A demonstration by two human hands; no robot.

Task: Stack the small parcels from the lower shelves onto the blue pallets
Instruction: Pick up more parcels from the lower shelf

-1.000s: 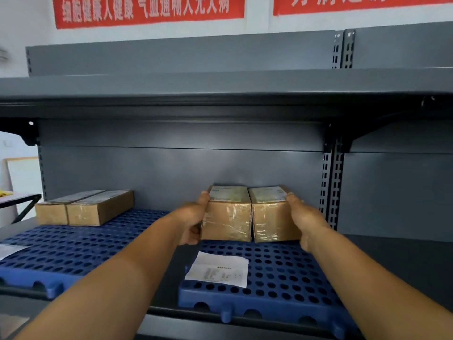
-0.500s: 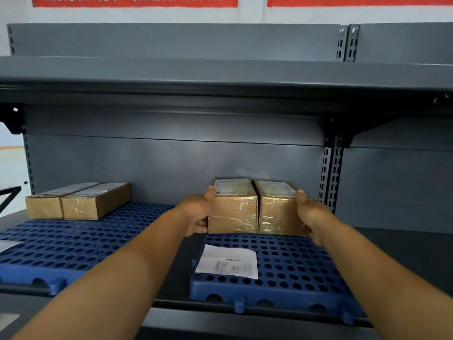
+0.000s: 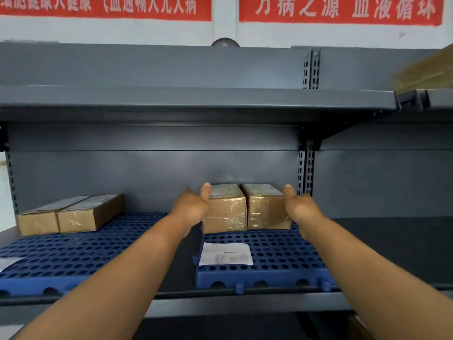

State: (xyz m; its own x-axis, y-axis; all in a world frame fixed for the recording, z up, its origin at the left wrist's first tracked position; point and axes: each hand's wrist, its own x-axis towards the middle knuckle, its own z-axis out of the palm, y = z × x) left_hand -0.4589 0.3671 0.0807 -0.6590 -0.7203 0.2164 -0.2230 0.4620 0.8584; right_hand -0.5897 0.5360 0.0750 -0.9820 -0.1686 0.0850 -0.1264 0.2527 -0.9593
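Note:
Two small brown taped parcels stand side by side at the back of the right blue pallet (image 3: 277, 256). My left hand (image 3: 191, 207) presses the outer side of the left parcel (image 3: 224, 212), thumb raised at its top corner. On the other flank, my right hand (image 3: 301, 207) lies against the right parcel (image 3: 266, 209), thumb also up. The fingers of both hands are hidden. Both parcels rest on the pallet. Two flatter parcels (image 3: 83, 217) lie together at the back of the left blue pallet (image 3: 73, 253).
A white paper slip (image 3: 225, 253) lies on the right pallet in front of the parcels; another slip (image 3: 7, 262) sits at the left pallet's edge. A grey shelf board (image 3: 196, 99) hangs overhead. A blurred brown object (image 3: 426, 69) shows at the upper right.
The view has pulled back and risen, showing more of the upper shelf. My hands stay at the sides of the two parcels, thumbs now more upright. The parcels have not visibly shifted.

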